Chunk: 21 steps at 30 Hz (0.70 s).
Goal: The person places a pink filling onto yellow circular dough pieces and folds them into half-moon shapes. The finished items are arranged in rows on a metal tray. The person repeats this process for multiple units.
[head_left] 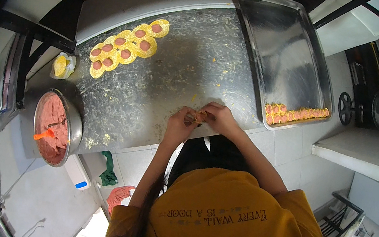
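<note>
Head view: a small filled dumpling (199, 116) is held between the left hand (180, 122) and the right hand (219, 117), above the near edge of the steel worktable (182, 66). It is pinched in the fingertips of both hands; which fingers bear on it cannot be told, as much of the piece is covered. The step is judged to be the gathering of the wrapper around its filling. Even, light pressure should be applied from both sides, so that the thin dough is not torn and the soft filling is not forced out. The piece should be turned between pleats, and the base kept level. For uniformity, its shape may be compared with the finished dumplings (291, 116) packed along the near end of the metal tray (284, 47). The filled flat wrappers (126, 54), laid touching or overlapping at far left, should be separated singly.
</note>
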Each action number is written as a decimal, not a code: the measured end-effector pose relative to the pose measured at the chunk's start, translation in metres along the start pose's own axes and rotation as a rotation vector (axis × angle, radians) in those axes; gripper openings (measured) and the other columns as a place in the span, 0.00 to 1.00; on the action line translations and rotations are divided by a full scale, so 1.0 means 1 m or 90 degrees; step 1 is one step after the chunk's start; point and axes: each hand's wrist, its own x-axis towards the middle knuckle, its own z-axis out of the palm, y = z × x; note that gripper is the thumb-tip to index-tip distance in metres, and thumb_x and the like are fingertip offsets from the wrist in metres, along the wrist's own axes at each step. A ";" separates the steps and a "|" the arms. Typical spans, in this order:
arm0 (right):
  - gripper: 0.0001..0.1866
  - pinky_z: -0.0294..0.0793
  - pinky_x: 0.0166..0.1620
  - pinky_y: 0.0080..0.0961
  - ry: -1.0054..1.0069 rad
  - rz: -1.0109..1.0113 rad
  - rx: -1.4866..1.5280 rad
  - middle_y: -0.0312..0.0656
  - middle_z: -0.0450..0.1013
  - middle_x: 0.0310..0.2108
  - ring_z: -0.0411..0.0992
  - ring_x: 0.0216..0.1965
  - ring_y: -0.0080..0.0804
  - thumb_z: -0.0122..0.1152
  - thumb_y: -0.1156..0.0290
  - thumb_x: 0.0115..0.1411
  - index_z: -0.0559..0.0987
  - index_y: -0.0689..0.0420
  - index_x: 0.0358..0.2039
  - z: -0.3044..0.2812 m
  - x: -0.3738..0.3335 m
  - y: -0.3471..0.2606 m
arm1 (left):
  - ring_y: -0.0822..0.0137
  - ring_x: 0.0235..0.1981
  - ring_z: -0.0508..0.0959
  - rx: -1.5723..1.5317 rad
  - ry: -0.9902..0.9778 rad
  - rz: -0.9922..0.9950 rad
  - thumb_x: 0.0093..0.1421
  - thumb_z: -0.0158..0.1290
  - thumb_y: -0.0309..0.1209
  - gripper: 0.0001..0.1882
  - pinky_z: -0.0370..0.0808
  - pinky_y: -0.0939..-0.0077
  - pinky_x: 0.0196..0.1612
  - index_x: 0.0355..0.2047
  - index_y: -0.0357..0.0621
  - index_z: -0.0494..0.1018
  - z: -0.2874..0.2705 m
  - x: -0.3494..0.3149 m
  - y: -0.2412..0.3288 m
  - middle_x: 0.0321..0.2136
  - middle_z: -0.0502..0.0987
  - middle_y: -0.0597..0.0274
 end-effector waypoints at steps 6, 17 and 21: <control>0.13 0.72 0.38 0.35 0.020 0.019 -0.027 0.46 0.71 0.32 0.71 0.34 0.46 0.60 0.78 0.43 0.76 0.58 0.33 0.007 -0.004 0.006 | 0.65 0.28 0.80 -0.046 0.010 -0.048 0.43 0.60 0.21 0.18 0.77 0.75 0.30 0.36 0.35 0.70 0.008 0.000 -0.004 0.33 0.76 0.53; 0.13 0.73 0.35 0.30 0.062 0.014 -0.011 0.45 0.70 0.32 0.72 0.32 0.41 0.61 0.80 0.42 0.76 0.60 0.32 0.009 -0.007 0.001 | 0.60 0.28 0.79 -0.005 0.004 -0.035 0.45 0.59 0.24 0.13 0.75 0.73 0.29 0.32 0.36 0.73 0.011 -0.001 -0.011 0.31 0.76 0.51; 0.13 0.73 0.34 0.30 0.074 -0.009 -0.032 0.44 0.71 0.31 0.72 0.32 0.42 0.60 0.81 0.42 0.77 0.59 0.31 0.006 -0.003 -0.001 | 0.64 0.26 0.79 0.133 0.056 0.015 0.47 0.59 0.26 0.09 0.76 0.75 0.30 0.29 0.39 0.73 0.009 -0.002 -0.009 0.25 0.76 0.56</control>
